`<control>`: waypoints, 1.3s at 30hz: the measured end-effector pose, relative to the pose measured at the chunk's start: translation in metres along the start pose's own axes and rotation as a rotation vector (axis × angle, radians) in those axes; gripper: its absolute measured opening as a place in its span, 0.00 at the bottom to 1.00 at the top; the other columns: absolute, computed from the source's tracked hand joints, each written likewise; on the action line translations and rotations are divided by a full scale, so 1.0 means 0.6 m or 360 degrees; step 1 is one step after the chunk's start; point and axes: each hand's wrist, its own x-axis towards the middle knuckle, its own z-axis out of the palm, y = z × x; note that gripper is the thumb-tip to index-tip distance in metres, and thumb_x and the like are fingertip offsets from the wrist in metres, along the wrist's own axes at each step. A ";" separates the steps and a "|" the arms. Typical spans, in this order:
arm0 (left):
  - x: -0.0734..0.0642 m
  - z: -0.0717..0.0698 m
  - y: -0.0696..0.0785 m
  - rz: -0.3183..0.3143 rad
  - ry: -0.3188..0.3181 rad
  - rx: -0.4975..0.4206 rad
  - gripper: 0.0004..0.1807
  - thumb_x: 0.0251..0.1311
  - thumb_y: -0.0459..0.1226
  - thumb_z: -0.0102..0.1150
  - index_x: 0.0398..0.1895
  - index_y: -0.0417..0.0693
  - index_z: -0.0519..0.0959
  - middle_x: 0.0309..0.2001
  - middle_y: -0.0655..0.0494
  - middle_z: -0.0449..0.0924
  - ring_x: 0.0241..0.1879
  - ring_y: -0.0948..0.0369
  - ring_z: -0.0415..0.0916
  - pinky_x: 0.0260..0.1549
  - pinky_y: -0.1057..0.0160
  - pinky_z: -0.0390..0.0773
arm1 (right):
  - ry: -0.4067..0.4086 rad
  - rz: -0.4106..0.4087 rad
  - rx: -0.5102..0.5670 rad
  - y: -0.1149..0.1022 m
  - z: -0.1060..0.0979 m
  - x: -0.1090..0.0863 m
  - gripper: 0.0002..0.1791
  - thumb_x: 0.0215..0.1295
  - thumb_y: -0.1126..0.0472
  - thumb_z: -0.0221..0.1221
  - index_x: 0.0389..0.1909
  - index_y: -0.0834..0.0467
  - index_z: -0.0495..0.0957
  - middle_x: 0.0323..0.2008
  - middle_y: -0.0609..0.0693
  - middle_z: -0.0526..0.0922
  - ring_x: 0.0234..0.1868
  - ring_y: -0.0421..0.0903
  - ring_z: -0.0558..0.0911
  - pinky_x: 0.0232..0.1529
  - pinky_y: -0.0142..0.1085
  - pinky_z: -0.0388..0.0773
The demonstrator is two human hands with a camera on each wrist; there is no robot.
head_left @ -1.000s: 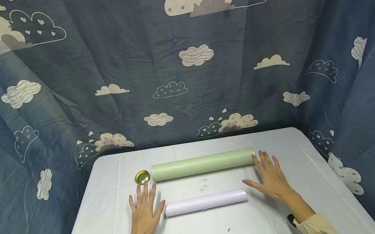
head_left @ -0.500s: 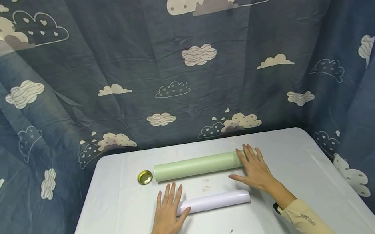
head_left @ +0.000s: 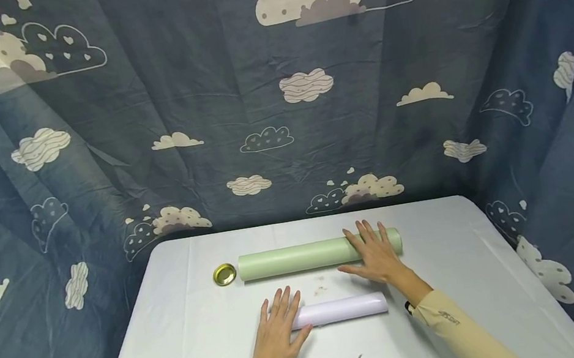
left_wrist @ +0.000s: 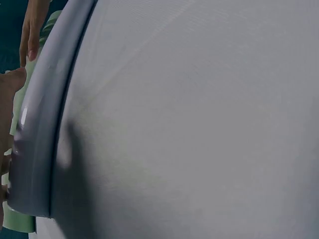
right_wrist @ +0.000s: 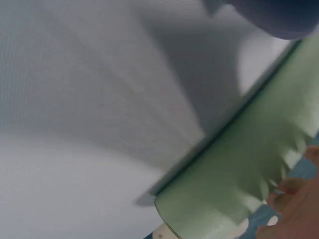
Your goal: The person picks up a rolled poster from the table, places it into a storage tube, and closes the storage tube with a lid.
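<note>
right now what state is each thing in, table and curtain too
table: spread white, with small dark marks
curtain: hanging, wrinkled
green roll: rolled up, lying down, creased in the right wrist view
lilac roll: rolled up, lying down, left end covered
gold lid: lying flat
left grip: open, fingers spread over the lilac roll
right grip: open, fingers on the green roll

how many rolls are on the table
2: the green roll toward the table's far edge, the right hand on it; the lilac roll, closer in, partly covered by the left hand.
</note>
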 end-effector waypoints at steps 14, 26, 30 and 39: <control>-0.008 0.023 -0.007 0.0098 0.0112 0.0061 0.30 0.68 0.50 0.63 0.73 0.58 0.73 0.62 0.48 0.78 0.60 0.52 0.75 0.60 0.46 0.72 | 0.0149 -0.0334 -0.0070 0.036 0.033 0.023 0.54 0.56 0.27 0.65 0.80 0.45 0.61 0.59 0.63 0.79 0.59 0.64 0.80 0.62 0.60 0.72; -0.012 0.028 -0.012 0.0087 0.0195 0.0046 0.29 0.66 0.47 0.66 0.70 0.60 0.76 0.51 0.51 0.79 0.52 0.57 0.75 0.56 0.50 0.71 | 0.0254 -0.0644 -0.0153 0.049 0.039 0.033 0.44 0.63 0.38 0.68 0.78 0.41 0.63 0.48 0.56 0.81 0.50 0.54 0.81 0.50 0.52 0.75; -0.010 0.025 -0.016 0.0063 0.0206 0.0039 0.28 0.66 0.47 0.66 0.70 0.60 0.77 0.50 0.52 0.79 0.51 0.57 0.75 0.55 0.51 0.72 | 0.0248 -0.0673 -0.0156 0.049 0.037 0.030 0.43 0.64 0.38 0.66 0.78 0.39 0.63 0.47 0.57 0.81 0.48 0.55 0.80 0.49 0.52 0.75; -0.022 -0.009 -0.050 -0.0071 0.0208 0.0012 0.25 0.66 0.45 0.67 0.66 0.59 0.79 0.49 0.50 0.81 0.50 0.54 0.76 0.54 0.50 0.73 | 0.0416 -0.0665 -0.0217 0.069 0.001 -0.002 0.39 0.67 0.32 0.58 0.78 0.38 0.64 0.46 0.61 0.82 0.46 0.58 0.82 0.44 0.53 0.77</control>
